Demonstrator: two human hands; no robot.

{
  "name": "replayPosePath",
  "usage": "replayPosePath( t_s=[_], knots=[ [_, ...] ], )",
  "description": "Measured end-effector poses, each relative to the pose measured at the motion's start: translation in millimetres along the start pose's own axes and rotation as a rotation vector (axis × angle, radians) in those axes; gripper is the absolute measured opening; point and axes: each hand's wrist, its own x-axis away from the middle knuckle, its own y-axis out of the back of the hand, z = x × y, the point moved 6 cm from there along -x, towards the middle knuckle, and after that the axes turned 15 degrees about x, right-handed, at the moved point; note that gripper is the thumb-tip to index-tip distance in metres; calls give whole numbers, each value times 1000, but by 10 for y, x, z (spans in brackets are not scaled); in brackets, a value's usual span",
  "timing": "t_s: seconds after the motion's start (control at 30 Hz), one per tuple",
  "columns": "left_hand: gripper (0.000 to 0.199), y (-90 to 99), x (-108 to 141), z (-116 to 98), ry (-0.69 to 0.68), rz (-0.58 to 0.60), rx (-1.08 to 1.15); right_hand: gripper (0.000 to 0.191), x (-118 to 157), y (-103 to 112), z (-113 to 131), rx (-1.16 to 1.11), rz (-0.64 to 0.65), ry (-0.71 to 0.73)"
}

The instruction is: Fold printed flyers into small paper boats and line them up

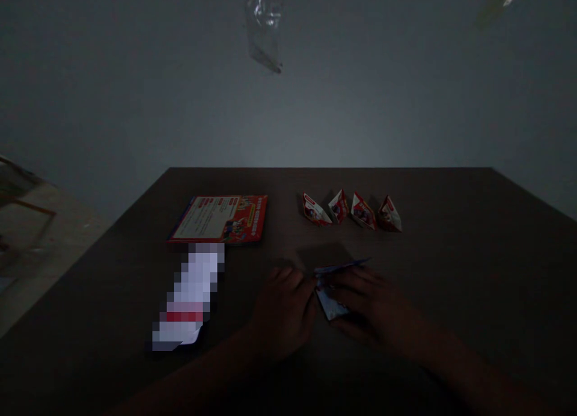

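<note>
In the dim head view, a partly folded sheet of paper [331, 306] with a bluish print is between my two hands, just above the table or on it. My left hand [286, 308] is closed, its fingers curled, and its thumb and forefinger pinch the paper's left edge. From the right, my right hand [376, 305] grips the same sheet, with its fingers across the top and its thumb near the lower edge. Part of the sheet is hidden under those fingers. Beyond them several folded paper boats [363, 213], red and white, stand in a row.
A red printed booklet [246, 220] lies at the back left of the dark table [288, 184]. Nearer to me is a lit phone [193, 296], its screen pixelated. Behind the table is a wall [383, 103] with a clear plastic bag [264, 25] hanging on it.
</note>
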Motion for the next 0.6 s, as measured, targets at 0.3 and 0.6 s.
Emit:
replayPosePath(
  t_s=[0.3, 0.6],
  knots=[
    [27, 4, -6, 17, 10, -27, 13, 20, -7, 24, -32, -63, -37, -29],
    [22, 33, -14, 24, -8, -72, 52, 18, 32, -37, -227, -240, -122, -263]
  ],
)
